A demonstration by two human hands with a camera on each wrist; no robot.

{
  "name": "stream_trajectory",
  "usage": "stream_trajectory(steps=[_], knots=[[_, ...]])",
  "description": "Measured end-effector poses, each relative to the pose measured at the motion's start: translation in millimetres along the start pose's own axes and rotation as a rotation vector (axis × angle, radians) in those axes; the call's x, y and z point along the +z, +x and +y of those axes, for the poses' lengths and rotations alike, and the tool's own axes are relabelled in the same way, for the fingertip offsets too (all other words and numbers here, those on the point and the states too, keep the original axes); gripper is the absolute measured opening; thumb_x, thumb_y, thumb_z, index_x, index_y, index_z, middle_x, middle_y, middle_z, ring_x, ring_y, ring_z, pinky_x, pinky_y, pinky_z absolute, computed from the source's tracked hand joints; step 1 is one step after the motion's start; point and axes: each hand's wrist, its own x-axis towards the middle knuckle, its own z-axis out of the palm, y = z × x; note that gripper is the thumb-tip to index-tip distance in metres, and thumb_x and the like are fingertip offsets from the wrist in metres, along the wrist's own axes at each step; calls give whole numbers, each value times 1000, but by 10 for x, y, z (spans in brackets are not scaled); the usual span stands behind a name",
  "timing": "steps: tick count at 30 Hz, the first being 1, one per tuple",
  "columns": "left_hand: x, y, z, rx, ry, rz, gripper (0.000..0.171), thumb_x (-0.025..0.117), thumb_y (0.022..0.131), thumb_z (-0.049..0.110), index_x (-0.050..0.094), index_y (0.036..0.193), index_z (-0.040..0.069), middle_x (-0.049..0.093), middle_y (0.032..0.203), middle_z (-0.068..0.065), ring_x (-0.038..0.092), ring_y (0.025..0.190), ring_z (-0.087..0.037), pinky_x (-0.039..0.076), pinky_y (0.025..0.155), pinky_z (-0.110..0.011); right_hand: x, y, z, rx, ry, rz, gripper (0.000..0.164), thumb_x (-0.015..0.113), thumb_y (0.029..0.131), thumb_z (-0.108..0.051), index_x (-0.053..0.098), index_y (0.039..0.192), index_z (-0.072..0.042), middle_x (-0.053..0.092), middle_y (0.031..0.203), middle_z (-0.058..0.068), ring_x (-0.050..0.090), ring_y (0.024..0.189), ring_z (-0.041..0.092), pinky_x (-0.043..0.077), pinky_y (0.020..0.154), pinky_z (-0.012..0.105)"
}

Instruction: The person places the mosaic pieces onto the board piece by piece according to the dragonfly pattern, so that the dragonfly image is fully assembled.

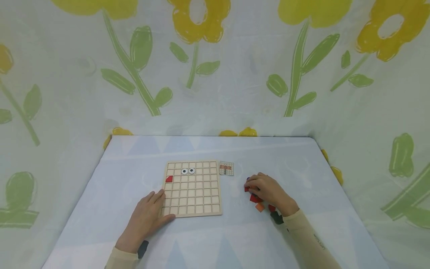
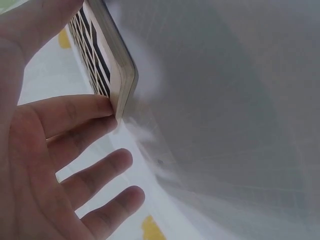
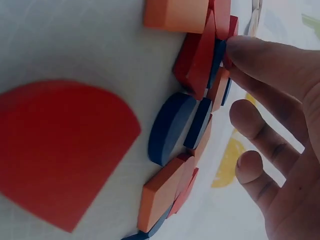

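The left hand (image 1: 147, 215) is bracing the lower left corner of the grid board (image 1: 191, 192), its fingers lying nearly straight at the left edge and its thumb touching the bottom edge, seemingly steadying rather than gripping; the board is lying just to its right. A red piece (image 1: 169, 179) and two eye pieces (image 1: 184, 171) are occupying cells. A picture card (image 1: 226, 168) is lying alongside, presumably for consulting. Coloured blocks (image 1: 256, 198) are lying beneath and beside the right hand (image 1: 270, 190), whose fingers are partly curling; whether they are pinching one, I cannot tell
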Motion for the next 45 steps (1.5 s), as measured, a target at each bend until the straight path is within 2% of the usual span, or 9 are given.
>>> stream_trajectory(steps=[9,14,19,24,27,33,37,45], knots=[[-11,-15,11,-10,-2,-9,90,81,80,54,56,137,-10,52,147,-22,46,135,-47,39,111,-60,-17,15,-28,18,-13,-8,24,83,86,-14,80,109,-19,72,109,-4,61,100,17,59,86,35],[-3,-22,10,-2,-3,5,89,81,80,54,57,137,-10,53,146,-22,46,134,-47,40,111,-59,5,26,-24,15,-12,23,26,84,85,-16,79,110,-20,72,108,-5,62,99,14,59,86,33],[-15,-20,16,0,-1,13,89,82,79,54,57,136,-10,53,146,-22,46,134,-48,40,111,-59,17,67,-36,-28,-6,88,30,86,83,-17,79,112,-19,71,108,-5,64,98,13,60,85,31],[-24,-9,15,3,-1,10,88,81,80,53,57,136,-10,53,146,-22,47,133,-48,39,111,-59,6,163,-95,-104,4,156,27,88,81,-17,80,107,-18,70,103,-5,64,92,12,60,78,28],[-27,-5,13,4,0,8,89,82,80,53,57,136,-10,53,146,-23,47,133,-48,40,111,-59,-9,251,-158,-141,14,174,25,87,82,-17,80,105,-18,70,103,-6,64,92,11,60,77,28],[-25,8,8,10,6,7,90,81,80,55,56,137,-11,52,146,-23,47,133,-48,40,111,-59,-28,490,-376,-138,19,112,24,85,84,-22,78,107,-21,70,107,-6,64,98,12,60,84,29],[-28,6,6,12,7,5,89,81,80,54,56,136,-11,53,146,-23,48,133,-48,40,110,-59,-11,680,-556,-191,14,107,24,84,85,-23,78,109,-22,70,112,-3,65,108,15,59,91,32],[-38,12,12,14,11,3,88,82,80,53,57,136,-10,54,145,-23,48,132,-47,41,111,-58,58,1082,-905,-242,17,123,24,82,87,-29,77,110,-24,70,108,-7,63,98,9,58,81,24]])
